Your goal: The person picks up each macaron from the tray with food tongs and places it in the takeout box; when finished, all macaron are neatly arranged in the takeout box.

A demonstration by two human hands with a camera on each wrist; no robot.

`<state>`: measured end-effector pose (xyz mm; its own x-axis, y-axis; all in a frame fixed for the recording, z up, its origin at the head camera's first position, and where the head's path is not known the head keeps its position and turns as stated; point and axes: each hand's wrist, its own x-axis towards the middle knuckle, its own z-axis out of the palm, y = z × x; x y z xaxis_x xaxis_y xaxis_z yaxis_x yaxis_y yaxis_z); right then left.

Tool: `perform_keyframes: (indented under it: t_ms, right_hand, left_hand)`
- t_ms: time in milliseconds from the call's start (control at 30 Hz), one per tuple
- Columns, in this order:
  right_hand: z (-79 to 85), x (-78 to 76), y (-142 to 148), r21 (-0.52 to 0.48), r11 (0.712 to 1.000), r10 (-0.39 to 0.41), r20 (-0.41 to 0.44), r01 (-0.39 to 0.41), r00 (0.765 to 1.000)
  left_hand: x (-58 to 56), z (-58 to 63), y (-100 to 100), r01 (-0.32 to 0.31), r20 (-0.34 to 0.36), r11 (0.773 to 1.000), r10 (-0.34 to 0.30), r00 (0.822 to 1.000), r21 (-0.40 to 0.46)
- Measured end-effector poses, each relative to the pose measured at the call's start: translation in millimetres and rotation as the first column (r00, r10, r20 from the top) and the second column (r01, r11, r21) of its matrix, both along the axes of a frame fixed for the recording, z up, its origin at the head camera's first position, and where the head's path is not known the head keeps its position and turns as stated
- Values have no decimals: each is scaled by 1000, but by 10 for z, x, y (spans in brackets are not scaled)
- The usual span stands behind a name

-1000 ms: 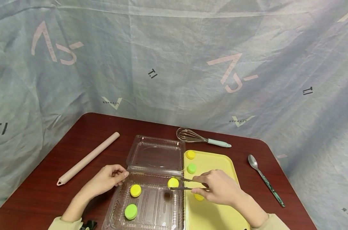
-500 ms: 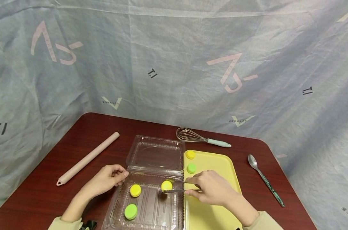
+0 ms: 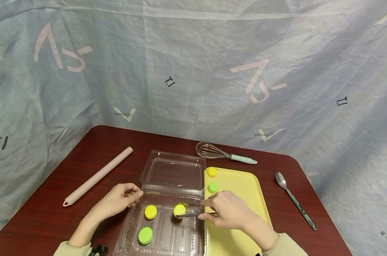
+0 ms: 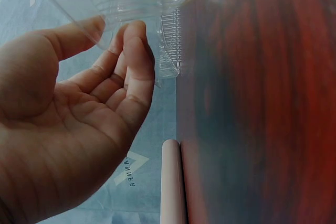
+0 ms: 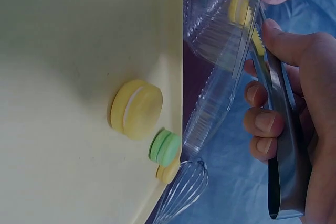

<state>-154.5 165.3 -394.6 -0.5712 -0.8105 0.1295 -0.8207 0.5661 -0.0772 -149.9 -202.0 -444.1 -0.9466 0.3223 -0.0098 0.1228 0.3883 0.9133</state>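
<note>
My right hand (image 3: 227, 210) grips metal tongs (image 5: 287, 145) over the clear plastic clamshell container (image 3: 168, 245). Between the tongs' tips is a yellow macaron (image 3: 179, 211), low over the container's base. To its left inside the base are another yellow macaron (image 3: 150, 212) and a green macaron (image 3: 145, 235). My left hand (image 3: 121, 197) pinches the container's rim at its left corner near the hinge, thumb and fingers on either side of the plastic in the left wrist view. On the yellow tray (image 3: 241, 181), a large-looking yellow macaron (image 5: 136, 109) shows in the right wrist view, hidden in the head view by my right hand.
A green macaron (image 3: 213, 187) and a yellow macaron (image 3: 212, 172) lie along the tray's left edge. Behind the tray is a whisk (image 3: 225, 154). A rolling pin (image 3: 99, 176) lies at the left, a spoon (image 3: 296, 201) at the right. The container's lid (image 3: 174, 170) lies folded back.
My right hand has moved left and slightly nearer, carrying the yellow macaron in the tongs from the container's right edge to over its middle. My left hand has stayed still.
</note>
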Motion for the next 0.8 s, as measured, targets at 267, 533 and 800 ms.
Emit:
perform_keyframes:
  t_ms: [267, 533, 800]
  right_hand:
    - [-7, 3, -76, 17, 1000, -19, 52, 18, 998]
    - [-18, -4, -143, 31, 999, -7, 35, 6, 999]
    - [-20, -9, -220, 73, 997, -2, -1, 3, 1000]
  left_hand:
    - [-7, -1, 4, 2, -1, 1000, -2, 1000, -3]
    - [-5, 8, 7, 2, 5, 1000, -2, 1000, -2]
    - [-1, -4, 2, -4, 16, 1000, 4, 1000, -5]
